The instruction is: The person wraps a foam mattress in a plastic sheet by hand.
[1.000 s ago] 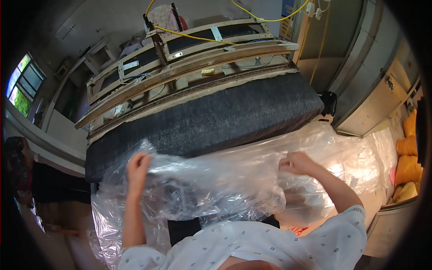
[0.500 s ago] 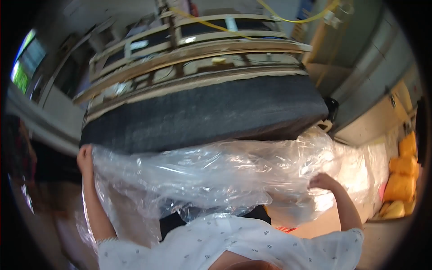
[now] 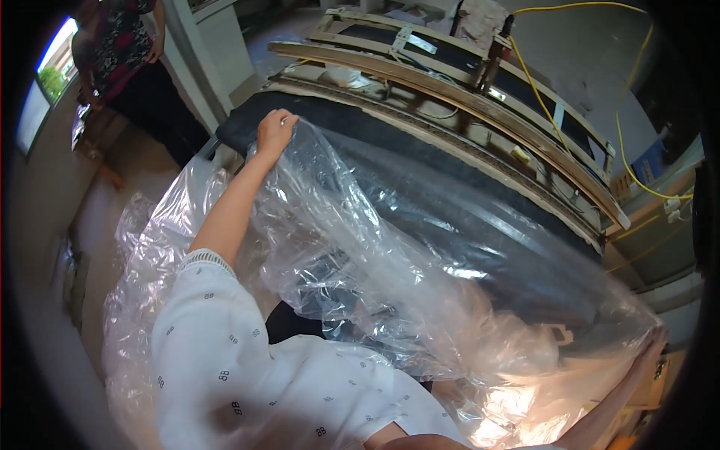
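A large clear plastic sheet (image 3: 405, 277) lies over the dark fabric front (image 3: 322, 112) of a long piece of furniture with a wooden frame. At the furniture's left end my left hand (image 3: 276, 135) is closed on the sheet's upper edge, fingers pinched together. My right hand (image 3: 654, 341) reaches out to the far right and grips the sheet's other edge, near the picture's rim. Between the two hands the sheet is drawn across the dark fabric. Its crumpled folds hang down over my lap and spread to the left toward the floor.
Bare wooden slats (image 3: 450, 82) of the frame run along the far side, with a yellow hose (image 3: 532, 94) looping over them. A person (image 3: 135, 67) stands at the upper left, beyond the furniture's end. A blue box (image 3: 651, 163) is at the right.
My view has swung round to the right. My left hand has lifted the sheet's edge up onto the dark fabric, and my right hand has moved out right and taken the sheet.
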`<state>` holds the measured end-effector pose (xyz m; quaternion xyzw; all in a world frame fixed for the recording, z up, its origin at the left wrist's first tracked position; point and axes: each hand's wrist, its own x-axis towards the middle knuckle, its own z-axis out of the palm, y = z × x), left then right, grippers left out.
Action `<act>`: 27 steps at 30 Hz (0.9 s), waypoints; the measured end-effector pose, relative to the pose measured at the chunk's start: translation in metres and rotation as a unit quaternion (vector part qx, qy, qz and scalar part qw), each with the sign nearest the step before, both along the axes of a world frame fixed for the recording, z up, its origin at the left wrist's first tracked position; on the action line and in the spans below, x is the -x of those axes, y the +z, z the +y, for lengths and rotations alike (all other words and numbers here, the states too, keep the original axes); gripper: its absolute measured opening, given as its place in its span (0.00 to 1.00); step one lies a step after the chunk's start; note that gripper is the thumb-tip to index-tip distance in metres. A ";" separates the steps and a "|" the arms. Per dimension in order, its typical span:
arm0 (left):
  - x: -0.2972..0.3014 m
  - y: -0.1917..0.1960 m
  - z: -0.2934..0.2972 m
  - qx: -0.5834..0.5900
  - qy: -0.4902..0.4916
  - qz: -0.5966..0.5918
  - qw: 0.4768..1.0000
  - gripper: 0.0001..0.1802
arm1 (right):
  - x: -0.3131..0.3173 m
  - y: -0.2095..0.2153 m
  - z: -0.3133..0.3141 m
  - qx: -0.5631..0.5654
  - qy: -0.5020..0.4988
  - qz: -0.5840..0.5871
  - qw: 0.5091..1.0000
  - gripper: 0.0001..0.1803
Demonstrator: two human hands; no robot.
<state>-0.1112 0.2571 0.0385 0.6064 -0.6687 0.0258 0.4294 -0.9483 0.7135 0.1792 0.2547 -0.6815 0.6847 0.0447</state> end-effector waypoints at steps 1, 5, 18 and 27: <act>0.004 -0.001 -0.002 -0.007 0.004 0.013 1.000 0.11 | -0.042 0.024 -0.021 -0.014 -0.013 0.123 0.992 0.17; 0.017 -0.008 -0.021 0.022 -0.054 0.004 0.998 0.11 | -0.003 -0.067 -0.057 -0.363 0.022 0.256 0.896 0.18; -0.082 -0.034 -0.122 -0.256 -0.152 0.027 0.954 0.18 | -0.044 -0.151 -0.102 -0.439 0.074 0.294 0.846 0.35; 0.043 -0.017 -0.074 -0.122 -0.004 0.128 0.984 0.23 | -0.006 -0.125 -0.137 -0.505 -0.017 0.131 0.853 0.32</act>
